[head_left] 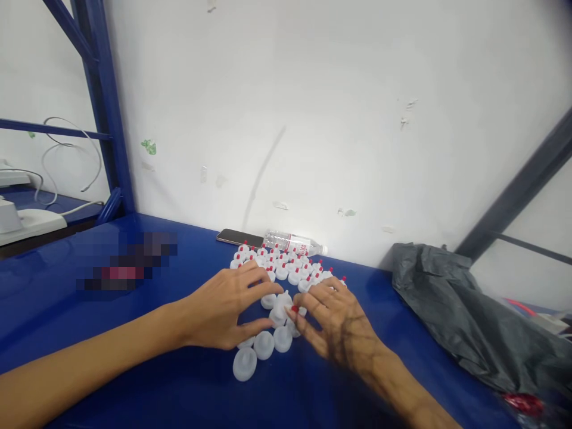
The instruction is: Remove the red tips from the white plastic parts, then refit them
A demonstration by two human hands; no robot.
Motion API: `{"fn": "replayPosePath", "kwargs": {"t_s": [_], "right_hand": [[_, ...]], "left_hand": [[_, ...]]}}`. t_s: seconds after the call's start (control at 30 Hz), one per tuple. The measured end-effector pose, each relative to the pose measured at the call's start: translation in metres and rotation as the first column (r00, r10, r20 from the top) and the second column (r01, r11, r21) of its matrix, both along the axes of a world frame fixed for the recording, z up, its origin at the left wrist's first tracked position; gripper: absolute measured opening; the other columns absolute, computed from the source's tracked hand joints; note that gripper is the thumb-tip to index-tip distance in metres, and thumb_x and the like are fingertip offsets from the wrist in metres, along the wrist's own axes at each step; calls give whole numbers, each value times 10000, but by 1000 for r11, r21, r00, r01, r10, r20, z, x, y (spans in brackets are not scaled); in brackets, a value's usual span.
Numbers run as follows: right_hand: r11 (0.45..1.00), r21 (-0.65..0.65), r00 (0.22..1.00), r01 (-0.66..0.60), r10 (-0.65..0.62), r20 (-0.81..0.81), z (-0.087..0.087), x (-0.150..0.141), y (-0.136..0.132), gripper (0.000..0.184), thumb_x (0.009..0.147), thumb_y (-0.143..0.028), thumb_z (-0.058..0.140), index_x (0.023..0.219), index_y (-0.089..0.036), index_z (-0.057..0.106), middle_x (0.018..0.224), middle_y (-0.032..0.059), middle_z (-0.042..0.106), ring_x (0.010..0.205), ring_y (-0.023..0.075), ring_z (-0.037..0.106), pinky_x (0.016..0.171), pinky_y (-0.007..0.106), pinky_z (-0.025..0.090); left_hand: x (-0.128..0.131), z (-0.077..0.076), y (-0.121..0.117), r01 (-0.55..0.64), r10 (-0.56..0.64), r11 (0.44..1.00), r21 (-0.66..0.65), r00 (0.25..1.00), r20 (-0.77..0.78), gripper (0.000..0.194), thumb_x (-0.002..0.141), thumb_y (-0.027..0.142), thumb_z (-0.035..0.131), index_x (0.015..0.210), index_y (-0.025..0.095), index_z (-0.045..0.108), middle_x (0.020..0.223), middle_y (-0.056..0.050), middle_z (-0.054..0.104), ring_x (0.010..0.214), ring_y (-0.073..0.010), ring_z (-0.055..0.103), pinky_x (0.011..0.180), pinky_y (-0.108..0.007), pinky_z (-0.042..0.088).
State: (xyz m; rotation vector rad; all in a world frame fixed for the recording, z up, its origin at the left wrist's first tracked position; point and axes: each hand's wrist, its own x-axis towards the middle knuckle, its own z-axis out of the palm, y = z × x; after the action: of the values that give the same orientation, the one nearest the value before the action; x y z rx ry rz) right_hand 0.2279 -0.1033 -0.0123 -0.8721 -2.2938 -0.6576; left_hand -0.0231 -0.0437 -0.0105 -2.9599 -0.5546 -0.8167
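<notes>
My left hand (227, 304) reaches in from the left, its thumb and index finger curved around the edges of a white nozzle cap (281, 305). That cap appears slightly raised over other white ones. Between the thumb and fingertips of my right hand (333, 316) is a small red tip cap (295, 309), close beside the white nozzle cap. Toward me lie several white caps without red tips, among them a nearest one (245, 364). Behind my hands, many white caps with red tips (281, 271) stand in a cluster, partly hidden by my fingers.
A phone (239, 238) and a clear plastic bottle (295, 243) lie at the back of the blue table (187, 381) by the wall. A dark grey bag (465, 316) fills the right side. A blurred-out patch (127, 265) covers something at left, near a blue metal post (107, 101).
</notes>
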Motion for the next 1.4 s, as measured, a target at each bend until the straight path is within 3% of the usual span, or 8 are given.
{"fn": "replayPosePath", "kwargs": {"t_s": [0.17,0.43,0.67,0.83,1.0,1.17,1.3,1.4], "right_hand": [[998,-42,998,-47,45,-33,-5,-9,-8,100,1032,-279,577,1100,-228,629,849,19,704,743,182,638,816,377,475],[991,-133,991,10,-28,-134,-11,-10,-5,411,1018,-387,602,1393,-240,516,1207,98,699,1087,256,670,940,412,533],[990,-136,997,25,-35,-72,-14,-12,-1,444,1006,-469,612,1401,-282,533,1164,78,684,992,229,681,849,378,564],[989,-149,997,15,-25,-67,-15,-11,0,476,981,-479,651,1410,-301,547,1168,63,695,942,206,685,853,363,562],[965,-248,982,-86,40,-186,-17,-9,1,359,1026,-372,605,1381,-328,565,1183,41,688,932,170,695,856,306,581],[976,-218,973,-24,-27,-227,-16,-8,1,385,1011,-394,629,1373,-282,562,1109,61,720,955,223,695,866,383,577],[992,-117,975,-38,12,-220,-15,-12,-1,356,984,-370,679,1299,-227,595,1080,72,746,940,222,706,858,385,558],[996,-61,978,-65,52,-201,-13,-15,-1,305,971,-327,706,1246,-225,625,1073,59,761,945,210,711,892,380,531]], "left_hand": [[4,-4,-5,23,-23,1000,11,1000,12,310,952,345,653,1240,243,596,1070,-45,641,951,-208,572,748,-313,463],[3,-8,3,23,6,989,-144,980,198,339,986,432,647,1289,281,648,1054,-47,655,959,-198,574,791,-311,475],[12,-13,6,53,87,863,-503,964,251,309,853,448,802,1088,252,755,894,12,672,799,-161,547,724,-278,447],[13,-13,7,71,67,804,-590,976,209,237,893,450,755,993,237,781,820,20,649,792,-161,538,711,-270,427],[13,-14,8,97,5,825,-557,984,178,300,1008,473,595,967,223,757,864,0,680,818,-162,566,749,-276,444],[11,-16,6,20,20,958,-285,990,138,228,1032,402,562,1139,219,647,993,-20,670,924,-182,581,826,-299,439],[11,-11,0,15,-12,999,-47,998,69,219,1066,333,465,958,189,590,896,-33,617,824,-186,514,750,-322,396],[12,-8,-3,48,-46,997,-60,998,42,307,1085,279,368,836,193,525,811,-18,570,768,-178,460,726,-333,369]]}}
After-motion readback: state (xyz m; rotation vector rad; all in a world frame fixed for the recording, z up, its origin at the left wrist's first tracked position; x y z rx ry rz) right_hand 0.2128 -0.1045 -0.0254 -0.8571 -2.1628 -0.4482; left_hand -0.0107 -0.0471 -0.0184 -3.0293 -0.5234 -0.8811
